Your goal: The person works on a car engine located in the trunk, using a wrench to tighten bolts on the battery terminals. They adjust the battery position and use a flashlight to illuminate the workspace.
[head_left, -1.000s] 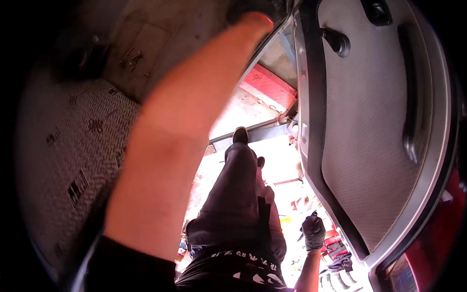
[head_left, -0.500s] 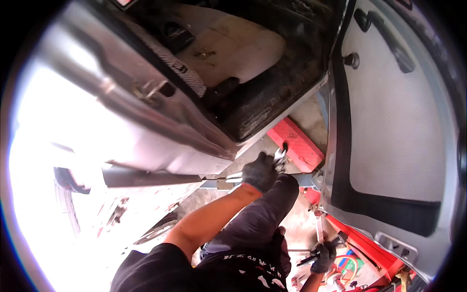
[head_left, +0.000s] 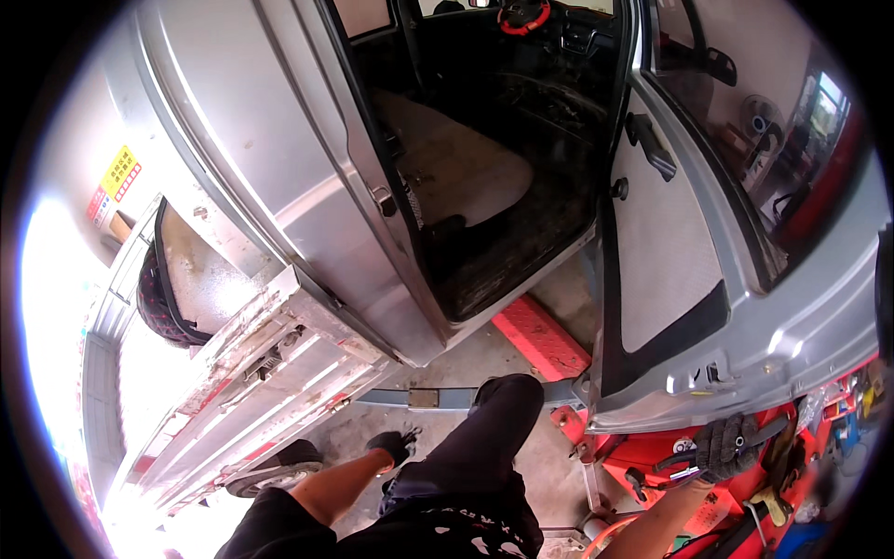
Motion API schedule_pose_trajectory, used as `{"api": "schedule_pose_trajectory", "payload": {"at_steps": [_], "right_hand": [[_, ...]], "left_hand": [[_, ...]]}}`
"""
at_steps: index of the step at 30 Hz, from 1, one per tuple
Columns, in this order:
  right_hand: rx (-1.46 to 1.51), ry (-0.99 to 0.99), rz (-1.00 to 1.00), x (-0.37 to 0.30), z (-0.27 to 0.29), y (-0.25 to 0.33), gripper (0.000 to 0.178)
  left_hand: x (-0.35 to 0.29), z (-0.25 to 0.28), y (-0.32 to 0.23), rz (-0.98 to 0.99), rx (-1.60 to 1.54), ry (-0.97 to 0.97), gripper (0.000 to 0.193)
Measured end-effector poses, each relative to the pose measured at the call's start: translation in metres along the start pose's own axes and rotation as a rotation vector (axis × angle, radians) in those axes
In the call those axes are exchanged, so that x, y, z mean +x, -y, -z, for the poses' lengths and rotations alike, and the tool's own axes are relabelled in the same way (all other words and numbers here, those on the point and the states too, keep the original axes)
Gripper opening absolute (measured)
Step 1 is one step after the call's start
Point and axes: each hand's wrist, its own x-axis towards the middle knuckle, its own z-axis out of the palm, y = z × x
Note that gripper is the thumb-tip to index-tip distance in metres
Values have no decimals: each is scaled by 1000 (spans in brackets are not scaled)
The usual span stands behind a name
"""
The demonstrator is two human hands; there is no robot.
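My left hand (head_left: 391,447), in a dark glove, hangs low beside my left thigh. Its fingers look apart, and nothing shows in them. Off to the right, my right hand (head_left: 726,449), gloved in dark grey, is over a red tool cart (head_left: 643,458) below the open door. Its fingers are closed around a long black tool (head_left: 775,429) that sticks out on both sides of the hand; the kind of tool is not clear. Cables or dark handles lie close by on the cart.
A silver vehicle stands ahead, its front door (head_left: 666,242) swung open to the right. A red block (head_left: 542,337) lies under the sill. A blue-grey steel bar (head_left: 447,399) crosses the floor. A wheel (head_left: 275,469) and the dropped side of a cargo bed (head_left: 270,359) are at left.
My left hand has moved back from near the sill, where it held a silver tool that no longer shows. My right hand has moved right and up over the cart. The view has tilted up.
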Motion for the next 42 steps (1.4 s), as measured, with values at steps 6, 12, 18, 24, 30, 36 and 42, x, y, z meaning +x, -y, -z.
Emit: {"api": "schedule_pose_trajectory", "payload": {"at_steps": [6, 12, 18, 24, 30, 36, 42], "right_hand": [[262, 221, -150, 15, 3, 0, 24], [312, -136, -243, -11, -9, -50, 27], [-44, -137, -821, 62, -71, -173, 26], [-84, -235, -934, -16, -95, -212, 46], [-330, -1152, -852, -201, -73, -236, 21], [-573, -1581, -665, -312, -131, -226, 8], [-318, -1889, -339, -431, -174, -240, 9]], "left_hand": [[-29, -51, 74, 93, 49, 84, 38], [-37, -59, 96, 16, 175, 90, 34], [-27, -8, 47, -85, 219, 50, 39], [-22, 34, -37, -266, 144, 4, 35], [-12, 36, -64, -456, 194, 92, 33], [15, 4, -84, -671, 203, 89, 36], [39, -80, -104, -636, 82, 281, 38]]}}
